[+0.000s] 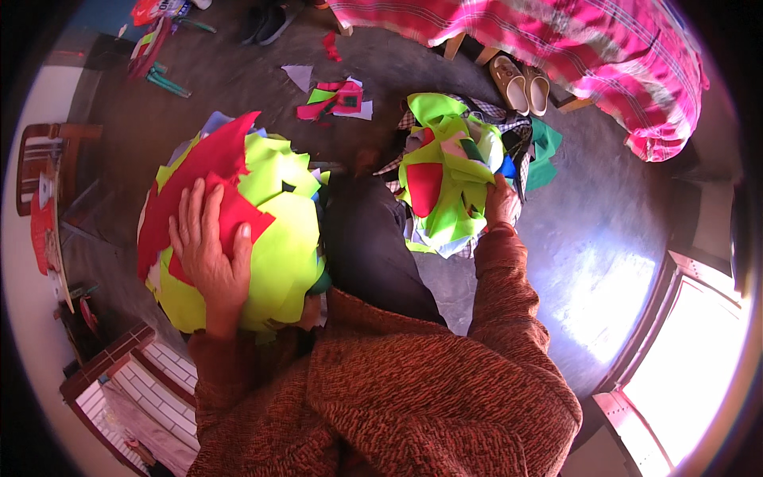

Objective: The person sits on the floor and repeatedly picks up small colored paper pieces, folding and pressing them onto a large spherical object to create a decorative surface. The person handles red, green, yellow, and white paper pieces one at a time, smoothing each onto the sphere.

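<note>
My left hand (208, 242) lies with its fingers stretched out on a red fabric piece (208, 159), on top of a big rounded heap at the left. Large yellow-green fabric pieces (282, 250) cover much of that heap. To the right, my right hand (500, 203) is at the edge of a second pile, its fingers bent in beside a yellow-green scrap (461, 187) and a small blue scrap (507, 167). What those fingers grip is hidden. This pile, with a red scrap (424, 189) in it, lies on a dark checked cloth or bag (520, 135).
Loose red, green and pale scraps (342, 99) lie on the grey floor ahead. Tan clogs (520, 83) stand by a bed or table draped in pink checked cloth (509, 32). Dark green fabric (544, 151) spreads beyond the right pile. A wooden chair (48, 167) is far left.
</note>
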Demonstrator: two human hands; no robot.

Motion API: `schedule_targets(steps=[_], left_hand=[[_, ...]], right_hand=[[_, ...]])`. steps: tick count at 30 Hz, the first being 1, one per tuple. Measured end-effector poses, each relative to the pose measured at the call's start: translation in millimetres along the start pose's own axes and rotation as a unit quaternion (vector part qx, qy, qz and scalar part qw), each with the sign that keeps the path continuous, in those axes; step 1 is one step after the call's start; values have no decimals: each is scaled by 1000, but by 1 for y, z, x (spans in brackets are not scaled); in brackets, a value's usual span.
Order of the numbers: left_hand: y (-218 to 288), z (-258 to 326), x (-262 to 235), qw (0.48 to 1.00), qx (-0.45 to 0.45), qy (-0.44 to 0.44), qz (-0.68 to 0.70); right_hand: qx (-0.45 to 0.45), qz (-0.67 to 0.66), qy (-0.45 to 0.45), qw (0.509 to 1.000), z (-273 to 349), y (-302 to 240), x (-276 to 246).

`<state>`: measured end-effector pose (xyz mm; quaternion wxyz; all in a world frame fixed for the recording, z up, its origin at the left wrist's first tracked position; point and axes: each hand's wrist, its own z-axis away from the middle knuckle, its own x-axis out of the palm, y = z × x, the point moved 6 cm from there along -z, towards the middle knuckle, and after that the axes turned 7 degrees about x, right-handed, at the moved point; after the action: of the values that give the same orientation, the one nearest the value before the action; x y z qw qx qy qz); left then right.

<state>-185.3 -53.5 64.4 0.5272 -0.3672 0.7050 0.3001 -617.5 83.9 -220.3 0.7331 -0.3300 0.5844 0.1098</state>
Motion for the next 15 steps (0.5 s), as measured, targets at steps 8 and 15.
schedule_targets(steps=[8,15], left_hand=[[-3,5,-3,999,2,35,11],[-9,12,0,999,0,52,-3]], right_hand=[[74,-599,-58,795,-20,11,-45],[159,-795,-130,571,0,24,-70]])
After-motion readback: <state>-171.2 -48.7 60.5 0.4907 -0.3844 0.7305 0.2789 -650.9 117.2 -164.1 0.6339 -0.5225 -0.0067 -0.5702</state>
